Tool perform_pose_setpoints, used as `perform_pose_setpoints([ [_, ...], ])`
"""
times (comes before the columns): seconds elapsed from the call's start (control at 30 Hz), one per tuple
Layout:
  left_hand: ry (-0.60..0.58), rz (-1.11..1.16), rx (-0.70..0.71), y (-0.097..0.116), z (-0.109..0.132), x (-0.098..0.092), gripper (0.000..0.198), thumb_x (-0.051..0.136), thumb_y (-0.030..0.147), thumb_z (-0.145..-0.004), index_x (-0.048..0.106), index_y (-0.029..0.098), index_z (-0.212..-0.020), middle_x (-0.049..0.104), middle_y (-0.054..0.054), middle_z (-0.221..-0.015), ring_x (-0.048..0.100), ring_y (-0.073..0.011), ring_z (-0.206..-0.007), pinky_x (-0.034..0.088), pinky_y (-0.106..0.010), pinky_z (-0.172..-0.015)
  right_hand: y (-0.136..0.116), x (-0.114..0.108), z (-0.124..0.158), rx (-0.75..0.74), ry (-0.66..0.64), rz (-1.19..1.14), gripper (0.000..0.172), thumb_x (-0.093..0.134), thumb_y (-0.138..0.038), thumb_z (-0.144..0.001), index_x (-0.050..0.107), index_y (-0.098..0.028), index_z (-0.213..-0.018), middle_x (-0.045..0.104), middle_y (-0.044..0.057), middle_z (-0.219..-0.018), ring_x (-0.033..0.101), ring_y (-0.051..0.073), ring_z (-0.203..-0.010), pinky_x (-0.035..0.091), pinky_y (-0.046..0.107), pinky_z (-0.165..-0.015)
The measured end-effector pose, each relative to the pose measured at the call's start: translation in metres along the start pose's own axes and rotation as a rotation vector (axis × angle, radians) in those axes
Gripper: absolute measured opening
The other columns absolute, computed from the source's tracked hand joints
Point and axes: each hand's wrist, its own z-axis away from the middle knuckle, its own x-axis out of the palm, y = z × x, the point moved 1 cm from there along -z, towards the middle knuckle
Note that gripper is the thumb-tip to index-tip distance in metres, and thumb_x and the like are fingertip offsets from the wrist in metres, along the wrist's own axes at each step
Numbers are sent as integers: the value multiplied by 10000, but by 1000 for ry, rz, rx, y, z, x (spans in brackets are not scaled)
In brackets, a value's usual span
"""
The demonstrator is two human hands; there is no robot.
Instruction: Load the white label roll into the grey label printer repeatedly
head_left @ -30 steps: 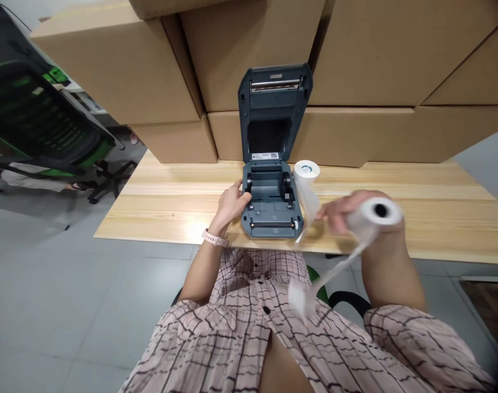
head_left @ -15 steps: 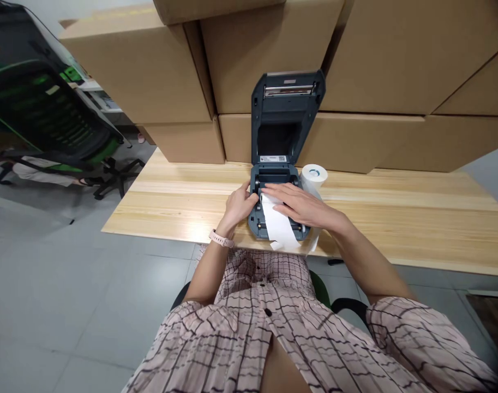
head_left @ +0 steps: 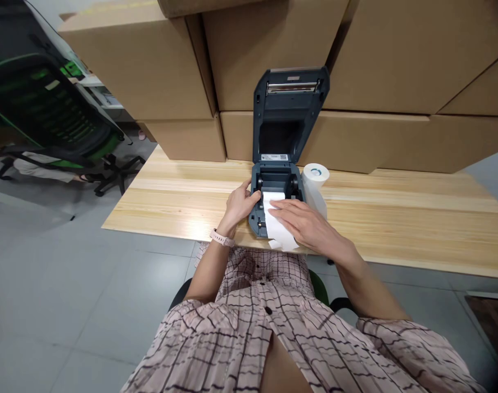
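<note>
A dark grey label printer point(head_left: 278, 185) stands on the wooden table point(head_left: 396, 213) with its lid point(head_left: 288, 112) swung up. A white paper roll point(head_left: 273, 195) lies in its bay, and a strip of paper point(head_left: 278, 232) runs forward over the printer's front edge. My right hand point(head_left: 304, 222) lies flat on that strip with fingers stretched out. My left hand point(head_left: 240, 204) rests against the printer's left side, thumb at the bay's left guide, fingers curled round the housing. A second white roll point(head_left: 315, 183) stands upright just right of the printer.
Large cardboard boxes point(head_left: 396, 71) are stacked along the back of the table, behind the printer. A green and black office chair point(head_left: 48, 120) stands on the grey floor at the left. I sit at the table's near edge.
My right hand brought the loose roll from the right into the printer's bay and now presses its paper strip flat. My left hand stayed on the printer's left side.
</note>
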Motion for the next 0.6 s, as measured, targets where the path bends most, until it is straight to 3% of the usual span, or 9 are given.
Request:
perform_pose_setpoints([
  [0.2,1,-8,4,1,1,-1,600,583,401,-937,644,170,-1487,562,35,-639,542,-185,-664,355,-279,-642,-18,2,9,-8,49,-23,328,525,-234,-1098,749,-242,-1338,745,115,-1430,694,314,-1322,625,598,-1073],
  [0.6,-21,-64,8,3,3,-4,621,584,511,-974,631,191,-1505,625,15,-689,595,-206,-719,350,-292,-665,-25,8,17,40,92,-9,354,521,-194,-1091,715,-250,-1381,729,102,-1462,705,316,-1322,628,608,-1066],
])
